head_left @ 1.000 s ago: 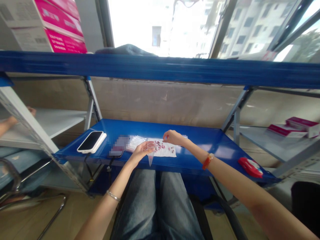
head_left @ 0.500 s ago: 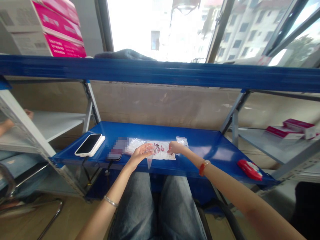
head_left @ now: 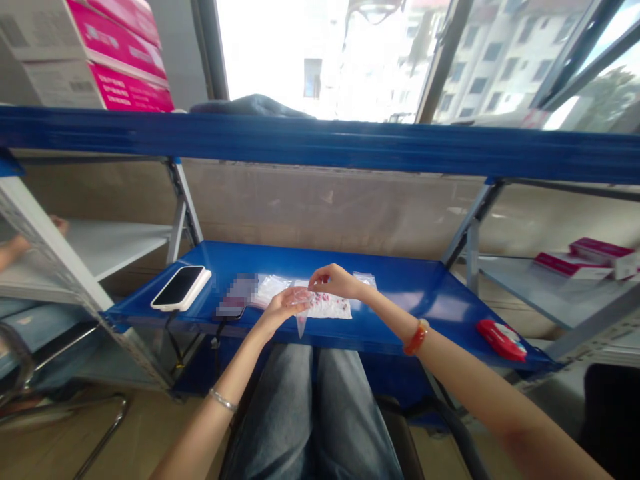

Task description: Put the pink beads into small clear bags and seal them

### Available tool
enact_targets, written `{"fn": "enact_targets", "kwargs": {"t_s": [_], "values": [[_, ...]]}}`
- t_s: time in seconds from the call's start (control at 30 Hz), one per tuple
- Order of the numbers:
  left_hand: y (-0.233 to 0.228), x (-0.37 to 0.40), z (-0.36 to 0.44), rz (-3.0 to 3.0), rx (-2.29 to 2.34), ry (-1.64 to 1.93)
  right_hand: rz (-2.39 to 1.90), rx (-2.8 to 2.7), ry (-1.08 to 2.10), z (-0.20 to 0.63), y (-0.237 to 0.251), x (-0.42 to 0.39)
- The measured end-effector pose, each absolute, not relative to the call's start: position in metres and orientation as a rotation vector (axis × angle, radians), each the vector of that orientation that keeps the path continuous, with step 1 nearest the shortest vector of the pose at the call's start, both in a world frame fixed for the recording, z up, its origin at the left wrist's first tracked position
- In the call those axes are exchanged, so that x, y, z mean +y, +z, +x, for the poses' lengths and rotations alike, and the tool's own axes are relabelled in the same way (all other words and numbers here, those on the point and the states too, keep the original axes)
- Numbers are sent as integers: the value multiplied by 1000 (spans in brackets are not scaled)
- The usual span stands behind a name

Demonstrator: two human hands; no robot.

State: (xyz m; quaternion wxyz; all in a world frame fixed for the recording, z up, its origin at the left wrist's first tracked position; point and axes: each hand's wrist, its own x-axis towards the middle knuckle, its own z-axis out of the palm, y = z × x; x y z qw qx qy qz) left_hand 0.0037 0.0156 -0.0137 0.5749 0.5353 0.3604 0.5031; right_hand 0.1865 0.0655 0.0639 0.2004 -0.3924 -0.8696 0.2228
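My left hand (head_left: 283, 304) is closed on a small clear plastic bag (head_left: 301, 325), whose pointed corner hangs over the table's front edge. Right beside it, at the bag's upper end, my right hand (head_left: 332, 280) has its fingers pinched together; anything between them is too small to make out. Below the right hand lies a white sheet (head_left: 329, 311) with several small dark red and pink beads (head_left: 323, 298) scattered over it. Part of the sheet is hidden by my hands. A stack of clear plastic bags (head_left: 270, 288) lies just left of the left hand.
On the blue table (head_left: 400, 267) a white-cased phone (head_left: 181, 289) and a blurred-out dark phone (head_left: 236, 297) lie left. Another small clear bag (head_left: 364, 279) is behind my right wrist. A red object (head_left: 501, 339) sits far right. A blue shelf beam (head_left: 320, 141) crosses above.
My right hand has moved left from the right side of the white sheet to the upper end of the bag. The left hand still holds the bag in nearly the same place.
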Motion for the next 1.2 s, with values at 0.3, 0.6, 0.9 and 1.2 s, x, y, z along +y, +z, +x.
{"fn": "enact_targets", "kwargs": {"t_s": [0.3, 0.6, 0.9, 1.2], "values": [[-4, 12, 1, 1247, 835, 1189, -1399, -2329, 382, 191, 56, 79], [1, 10, -5, 1274, 763, 1168, -1852, -2418, 363, 219, 15, 94], [-6, 14, -6, 1241, 851, 1083, -1901, -2440, 430, 224, 6, 93], [-6, 16, -9, 1270, 887, 1105, -1849, -2447, 480, 223, 5, 92]]}}
